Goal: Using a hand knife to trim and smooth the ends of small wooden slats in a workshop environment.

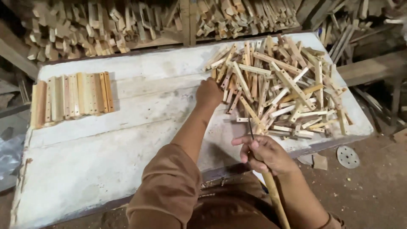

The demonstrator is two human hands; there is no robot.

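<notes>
— What do you have at the far left?

— I see a neat row of flat wooden slats (72, 99) laid side by side on the white counter (106, 157), near its left end, well apart from both hands.

— And moving toward the middle?

— My left hand (208, 93) reaches forward across the counter to the near-left edge of a loose heap of small wooden pieces (277, 87). I see the back of that hand only; the fingers are curled down into the pieces, touching them, but I cannot tell whether they pinch one or simply rest on the heap.

— Where does the heap lie?

— On the right half of the counter, a jumbled pile running to the right edge, the sticks crossing at all angles.

— The other hand?

— My right hand (263, 153) sits nearer to me, at the counter's front edge, just below the heap. Its fingers are wrapped around a thin tool with a wooden handle (275, 197) and a dark slender tip pointing up toward the pieces.

— Anything further right?

— A grey round disc with holes (348, 156) lies on the dirt floor. Behind the counter, more cut wood (127, 21) is stacked up.
</notes>
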